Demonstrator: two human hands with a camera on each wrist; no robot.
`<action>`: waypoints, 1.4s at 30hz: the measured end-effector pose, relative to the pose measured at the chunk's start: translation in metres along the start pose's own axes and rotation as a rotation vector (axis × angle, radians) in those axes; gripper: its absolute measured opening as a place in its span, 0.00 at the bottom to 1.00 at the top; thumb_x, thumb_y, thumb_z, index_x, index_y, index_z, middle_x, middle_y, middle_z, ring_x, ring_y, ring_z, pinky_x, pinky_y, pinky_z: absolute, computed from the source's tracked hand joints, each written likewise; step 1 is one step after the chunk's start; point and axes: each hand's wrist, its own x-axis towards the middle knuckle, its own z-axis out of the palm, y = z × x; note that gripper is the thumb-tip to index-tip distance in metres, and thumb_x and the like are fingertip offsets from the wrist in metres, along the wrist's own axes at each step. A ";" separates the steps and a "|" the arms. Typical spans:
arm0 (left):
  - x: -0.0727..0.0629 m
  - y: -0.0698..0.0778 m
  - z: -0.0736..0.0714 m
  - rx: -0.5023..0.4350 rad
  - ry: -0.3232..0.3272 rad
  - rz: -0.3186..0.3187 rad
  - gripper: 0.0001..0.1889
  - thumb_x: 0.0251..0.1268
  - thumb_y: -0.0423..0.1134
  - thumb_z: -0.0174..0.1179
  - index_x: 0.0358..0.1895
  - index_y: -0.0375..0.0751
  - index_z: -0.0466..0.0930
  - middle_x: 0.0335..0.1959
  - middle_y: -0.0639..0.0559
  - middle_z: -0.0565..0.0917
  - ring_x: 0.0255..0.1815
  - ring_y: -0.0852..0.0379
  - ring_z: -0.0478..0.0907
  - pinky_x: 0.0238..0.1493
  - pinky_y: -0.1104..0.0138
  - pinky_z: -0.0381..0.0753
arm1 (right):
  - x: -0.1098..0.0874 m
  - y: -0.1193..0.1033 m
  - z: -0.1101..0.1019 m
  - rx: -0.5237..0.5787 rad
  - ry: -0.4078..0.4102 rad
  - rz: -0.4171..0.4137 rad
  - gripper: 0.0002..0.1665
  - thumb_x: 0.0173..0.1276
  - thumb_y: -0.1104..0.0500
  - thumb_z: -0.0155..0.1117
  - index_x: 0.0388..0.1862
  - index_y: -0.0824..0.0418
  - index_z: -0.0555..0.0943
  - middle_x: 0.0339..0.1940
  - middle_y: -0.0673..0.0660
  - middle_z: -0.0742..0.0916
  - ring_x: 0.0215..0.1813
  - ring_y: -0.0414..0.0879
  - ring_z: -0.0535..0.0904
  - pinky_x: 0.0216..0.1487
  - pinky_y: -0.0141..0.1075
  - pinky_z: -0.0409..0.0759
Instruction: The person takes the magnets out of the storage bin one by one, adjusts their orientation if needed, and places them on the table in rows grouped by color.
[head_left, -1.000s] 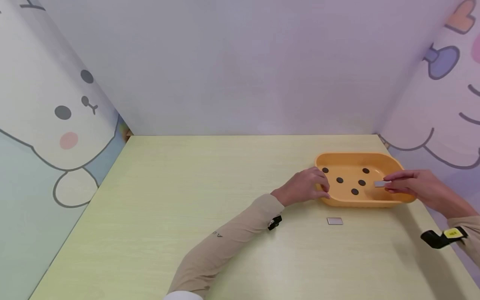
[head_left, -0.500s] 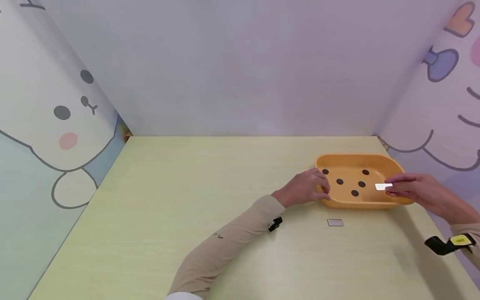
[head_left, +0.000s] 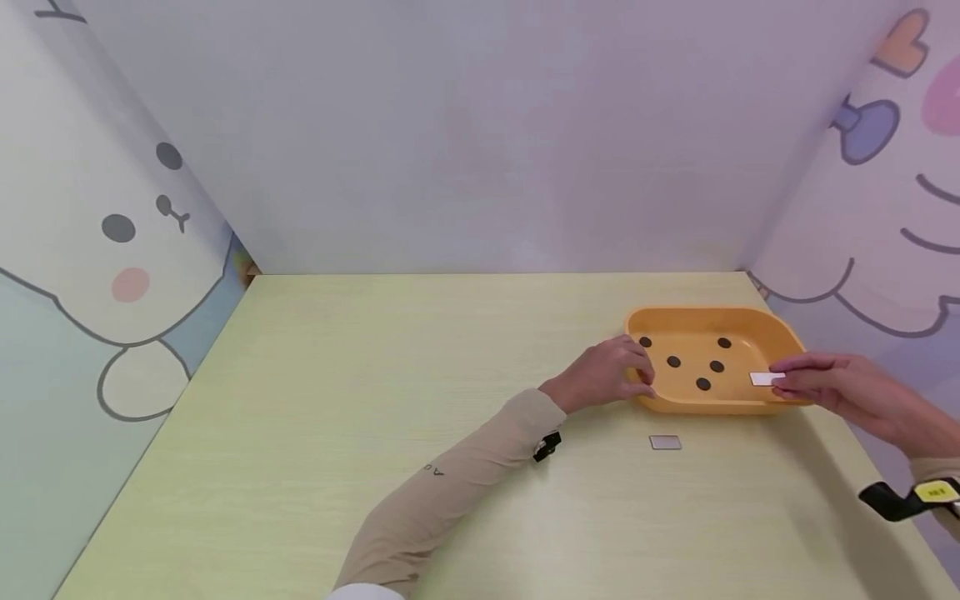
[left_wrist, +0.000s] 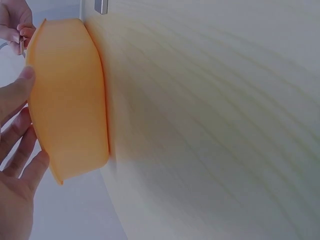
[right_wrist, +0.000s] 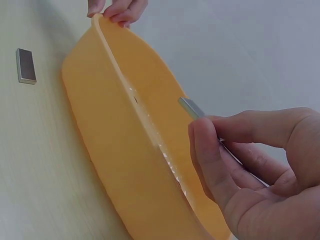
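Note:
An orange oblong plastic basin point(head_left: 720, 408) stands at the table's right side, with several dark round discs point(head_left: 717, 367) on its floor. My left hand point(head_left: 606, 371) grips the basin's left end, fingers over the rim and thumb nearer the front, as the left wrist view also shows. Between thumb and fingers, my right hand point(head_left: 855, 387) pinches a small flat silver rectangular piece point(head_left: 762, 379) over the basin's right end. In the right wrist view a thin metal edge point(right_wrist: 242, 165) also shows within the right palm, partly hidden by fingers.
A second small rectangular piece point(head_left: 665, 442), dark-faced with a silver edge, lies on the pale wood-grain table point(head_left: 375, 375) in front of the basin. A plain wall point(head_left: 487, 150) rises behind, with cartoon-printed panels on both sides.
My right hand has lowered slightly with the silver piece, whose face has turned from grey to bright white. The left hand stays on the basin's rim. The head view shifted slightly.

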 end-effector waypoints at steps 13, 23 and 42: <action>-0.001 0.000 -0.001 -0.009 0.004 -0.011 0.10 0.55 0.51 0.67 0.32 0.50 0.85 0.34 0.64 0.80 0.43 0.66 0.71 0.55 0.81 0.61 | -0.004 0.003 0.009 0.018 -0.096 -0.010 0.21 0.71 0.76 0.43 0.44 0.65 0.84 0.42 0.58 0.86 0.45 0.49 0.84 0.46 0.39 0.79; -0.001 -0.002 0.001 -0.011 0.010 0.000 0.11 0.55 0.52 0.67 0.33 0.50 0.85 0.34 0.64 0.80 0.42 0.67 0.70 0.53 0.82 0.62 | -0.007 0.004 0.014 0.028 -0.138 0.006 0.21 0.72 0.76 0.42 0.45 0.64 0.84 0.44 0.57 0.86 0.46 0.49 0.84 0.47 0.39 0.79; -0.002 0.000 -0.001 -0.015 0.028 0.019 0.09 0.54 0.49 0.69 0.32 0.49 0.85 0.34 0.62 0.82 0.41 0.65 0.71 0.49 0.81 0.64 | -0.011 0.011 0.018 0.121 -0.278 -0.027 0.25 0.72 0.78 0.36 0.49 0.67 0.82 0.48 0.59 0.85 0.49 0.50 0.83 0.50 0.39 0.77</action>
